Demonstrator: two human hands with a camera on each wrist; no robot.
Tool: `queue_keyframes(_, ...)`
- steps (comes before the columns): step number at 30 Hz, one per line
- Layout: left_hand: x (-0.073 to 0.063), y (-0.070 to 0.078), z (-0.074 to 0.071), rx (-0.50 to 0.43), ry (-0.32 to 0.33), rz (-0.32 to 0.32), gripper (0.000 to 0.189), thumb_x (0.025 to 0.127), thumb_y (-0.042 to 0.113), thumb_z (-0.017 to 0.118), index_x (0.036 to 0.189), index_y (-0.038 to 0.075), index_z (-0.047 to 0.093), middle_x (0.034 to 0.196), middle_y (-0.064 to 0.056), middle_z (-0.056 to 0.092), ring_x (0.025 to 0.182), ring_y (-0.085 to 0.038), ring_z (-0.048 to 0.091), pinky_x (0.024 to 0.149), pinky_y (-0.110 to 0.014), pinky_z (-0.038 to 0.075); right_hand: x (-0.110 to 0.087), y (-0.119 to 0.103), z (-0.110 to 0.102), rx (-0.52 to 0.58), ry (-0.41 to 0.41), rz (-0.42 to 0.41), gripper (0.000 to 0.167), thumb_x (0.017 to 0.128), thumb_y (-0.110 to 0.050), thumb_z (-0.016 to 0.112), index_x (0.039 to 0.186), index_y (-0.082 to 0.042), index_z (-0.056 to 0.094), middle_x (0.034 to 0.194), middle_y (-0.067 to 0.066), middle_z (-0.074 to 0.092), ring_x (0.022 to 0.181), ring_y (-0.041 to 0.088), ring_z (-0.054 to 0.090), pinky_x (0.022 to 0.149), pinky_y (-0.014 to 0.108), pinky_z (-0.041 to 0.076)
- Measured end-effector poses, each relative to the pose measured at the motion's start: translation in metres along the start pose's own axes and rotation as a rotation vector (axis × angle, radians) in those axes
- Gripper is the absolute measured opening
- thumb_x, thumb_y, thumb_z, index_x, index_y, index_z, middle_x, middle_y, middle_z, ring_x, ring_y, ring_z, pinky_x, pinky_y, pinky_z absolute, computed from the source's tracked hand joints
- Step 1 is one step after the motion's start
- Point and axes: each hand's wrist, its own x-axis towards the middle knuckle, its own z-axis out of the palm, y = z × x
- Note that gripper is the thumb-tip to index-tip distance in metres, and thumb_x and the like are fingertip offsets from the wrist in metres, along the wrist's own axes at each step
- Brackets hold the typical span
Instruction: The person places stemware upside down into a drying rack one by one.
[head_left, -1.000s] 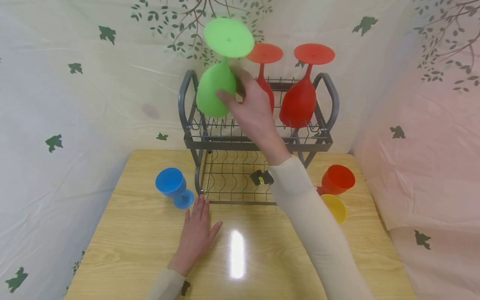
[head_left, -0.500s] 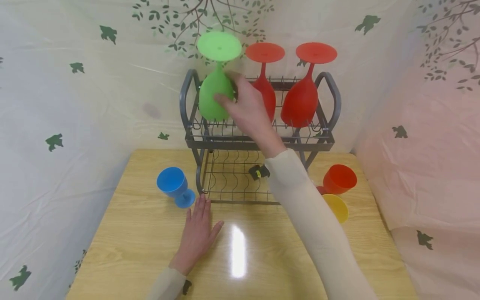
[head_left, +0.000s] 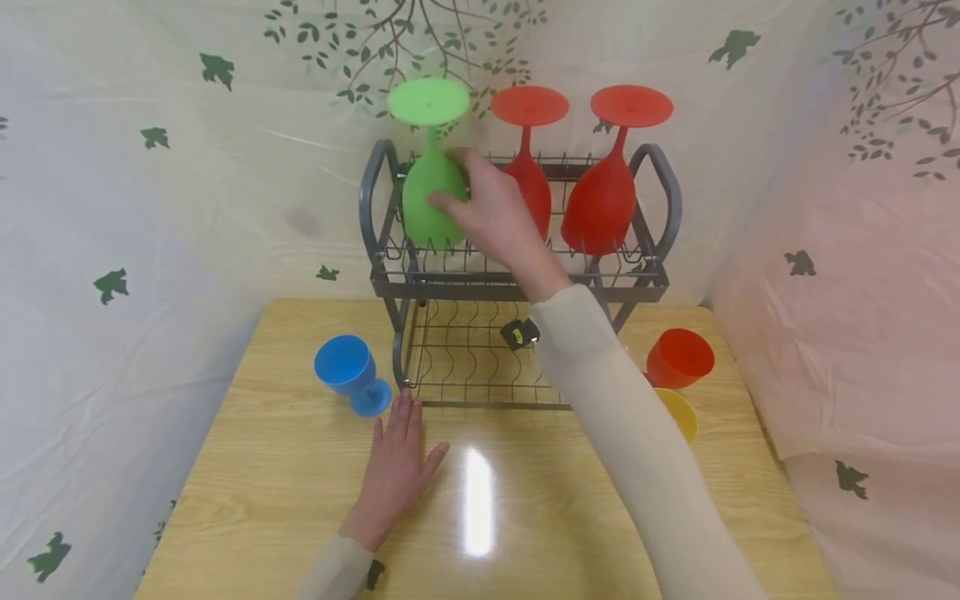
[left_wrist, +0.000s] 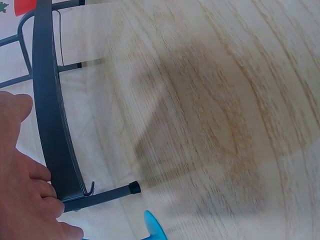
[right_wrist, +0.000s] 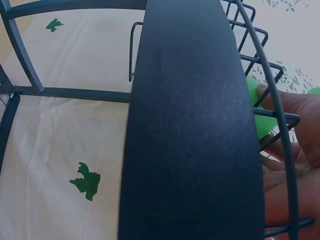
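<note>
The green cup (head_left: pixel 426 183) is lower now, upside down atop the rack (head_left: pixel 450 289), the right grip (head_left: pixel 495 208) holding its side, maybe to stop it tipping, while the left grip (head_left: pixel 393 467) lies flat.

Head camera: high, facing forward and down over the dark grey metal two-tier rack (head_left: pixel 450 290) and pale wood-grain bench (head_left: pixel 247 500). Left wrist: low, close over the bench. Right wrist: very near the rack's flat bar (right_wrist: pixel 192 125), sharing the bright green goblet (head_left: pixel 426 179) with head.
</note>
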Motion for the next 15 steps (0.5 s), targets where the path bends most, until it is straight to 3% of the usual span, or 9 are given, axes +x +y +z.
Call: queue_keyframes(15, 0.0009, 0.0009, -0.0002, 0.021, -0.007, 0.004, 0.083, 0.101, 0.047, 0.061, 0.153, -0.013, 0.036, 0.165, -0.030, 0.022, 0.150, -0.047, 0.029, 0.116, -0.067, 0.031, 0.0028, -0.0012, 0.0003, -0.051, -0.057, 0.046, 0.070, 0.101, -0.027, 0.069, 0.161, -0.015, 0.034, 0.158, 0.000, 0.048, 0.136, 0.014, 0.053, 0.107, 0.029, 0.050)
